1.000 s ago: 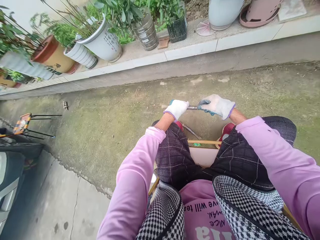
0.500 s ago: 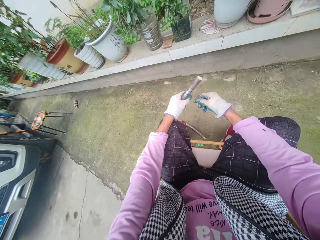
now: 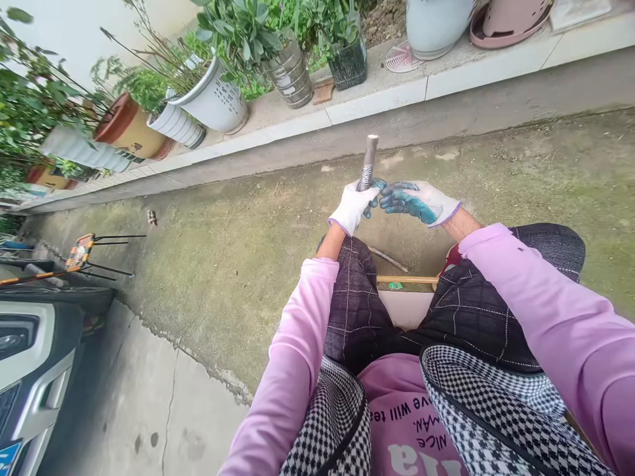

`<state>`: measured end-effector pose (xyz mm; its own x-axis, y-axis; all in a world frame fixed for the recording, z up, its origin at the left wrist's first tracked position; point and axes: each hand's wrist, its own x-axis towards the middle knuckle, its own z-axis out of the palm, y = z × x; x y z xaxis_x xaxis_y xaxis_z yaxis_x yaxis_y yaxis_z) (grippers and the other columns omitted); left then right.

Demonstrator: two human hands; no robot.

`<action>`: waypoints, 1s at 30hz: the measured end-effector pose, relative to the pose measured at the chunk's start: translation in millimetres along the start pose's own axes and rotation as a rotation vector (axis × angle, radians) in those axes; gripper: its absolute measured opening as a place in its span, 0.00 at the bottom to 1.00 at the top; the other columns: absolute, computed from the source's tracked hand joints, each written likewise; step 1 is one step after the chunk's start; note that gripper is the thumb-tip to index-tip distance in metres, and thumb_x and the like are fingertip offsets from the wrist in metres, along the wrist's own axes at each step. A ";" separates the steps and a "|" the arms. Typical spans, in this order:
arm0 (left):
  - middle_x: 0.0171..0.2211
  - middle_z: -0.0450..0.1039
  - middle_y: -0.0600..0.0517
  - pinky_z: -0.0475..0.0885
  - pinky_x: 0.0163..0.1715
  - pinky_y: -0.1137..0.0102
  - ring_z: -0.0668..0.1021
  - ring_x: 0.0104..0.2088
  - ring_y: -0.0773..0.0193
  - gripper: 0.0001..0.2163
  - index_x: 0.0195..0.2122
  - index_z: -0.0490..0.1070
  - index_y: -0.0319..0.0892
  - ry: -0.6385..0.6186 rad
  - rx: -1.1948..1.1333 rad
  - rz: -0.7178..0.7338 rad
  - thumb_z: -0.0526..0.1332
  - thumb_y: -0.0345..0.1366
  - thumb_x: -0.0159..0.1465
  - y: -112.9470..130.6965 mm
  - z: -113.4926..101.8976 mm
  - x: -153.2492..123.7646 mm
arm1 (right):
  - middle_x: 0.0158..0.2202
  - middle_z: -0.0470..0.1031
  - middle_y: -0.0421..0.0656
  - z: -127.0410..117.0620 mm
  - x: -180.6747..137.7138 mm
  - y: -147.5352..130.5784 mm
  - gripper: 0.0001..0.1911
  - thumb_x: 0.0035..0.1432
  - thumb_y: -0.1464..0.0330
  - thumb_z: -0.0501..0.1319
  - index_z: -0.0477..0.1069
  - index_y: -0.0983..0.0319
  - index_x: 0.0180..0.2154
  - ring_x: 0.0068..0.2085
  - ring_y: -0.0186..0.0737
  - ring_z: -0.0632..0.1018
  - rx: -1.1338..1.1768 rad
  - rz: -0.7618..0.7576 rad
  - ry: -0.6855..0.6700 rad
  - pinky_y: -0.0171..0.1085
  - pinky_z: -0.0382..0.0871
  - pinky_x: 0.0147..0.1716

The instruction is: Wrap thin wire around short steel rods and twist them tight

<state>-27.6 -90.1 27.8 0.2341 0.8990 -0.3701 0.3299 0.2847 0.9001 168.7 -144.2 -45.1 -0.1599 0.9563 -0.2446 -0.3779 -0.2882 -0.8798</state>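
Note:
I sit with my knees apart, both hands in white gloves with blue-green palms. My left hand [image 3: 351,206] is closed round a grey threaded metal rod [image 3: 368,162] that stands nearly upright out of the fist. My right hand [image 3: 415,201] is beside it, palm turned up, fingers loosely curled, its fingertips touching the rod's lower part near the left fist. Another thin rod [image 3: 388,259] lies on the ground between my feet. A wooden stick [image 3: 407,280] crosses in front of the pale seat edge [image 3: 404,307].
Mossy concrete ground [image 3: 223,264] stretches ahead. A raised kerb [image 3: 377,102] holds several potted plants [image 3: 213,99] and pale tubs [image 3: 436,23]. A folding stool [image 3: 82,251] lies at the left, with a car's front [image 3: 24,370] at the lower left.
Both hands held the rod level a second ago. The left hand has swung it up to nearly vertical, and the right hand let go and turned palm up beside it.

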 end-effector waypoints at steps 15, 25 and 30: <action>0.30 0.86 0.54 0.65 0.20 0.72 0.67 0.18 0.74 0.16 0.43 0.83 0.40 -0.175 -0.328 0.034 0.85 0.42 0.66 -6.4 -30.5 -0.5 | 0.36 0.91 0.48 11.3 -1.0 11.4 0.11 0.63 0.72 0.85 0.85 0.59 0.38 0.40 0.50 0.93 -0.302 0.206 0.144 0.53 0.96 0.54; 0.30 0.85 0.56 0.64 0.20 0.74 0.66 0.17 0.75 0.12 0.51 0.85 0.39 -0.028 -0.374 -0.017 0.81 0.38 0.71 -0.2 -42.5 0.7 | 0.41 0.92 0.45 25.6 -30.4 -4.4 0.15 0.52 0.62 0.92 0.92 0.58 0.36 0.44 0.47 0.88 -0.291 0.075 0.003 0.43 0.95 0.47; 0.34 0.88 0.54 0.66 0.20 0.75 0.69 0.19 0.75 0.11 0.46 0.85 0.41 -0.049 -0.457 -0.003 0.83 0.37 0.69 -5.3 -51.0 -0.5 | 0.41 0.91 0.44 29.2 -46.2 -20.1 0.22 0.50 0.54 0.94 0.90 0.56 0.36 0.42 0.48 0.88 -0.316 -0.013 0.030 0.45 0.95 0.47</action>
<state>-76.0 -75.1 35.0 0.2804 0.8842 -0.3736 -0.1043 0.4150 0.9038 157.0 -184.0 -4.1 -0.1283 0.9623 -0.2399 -0.0772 -0.2508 -0.9650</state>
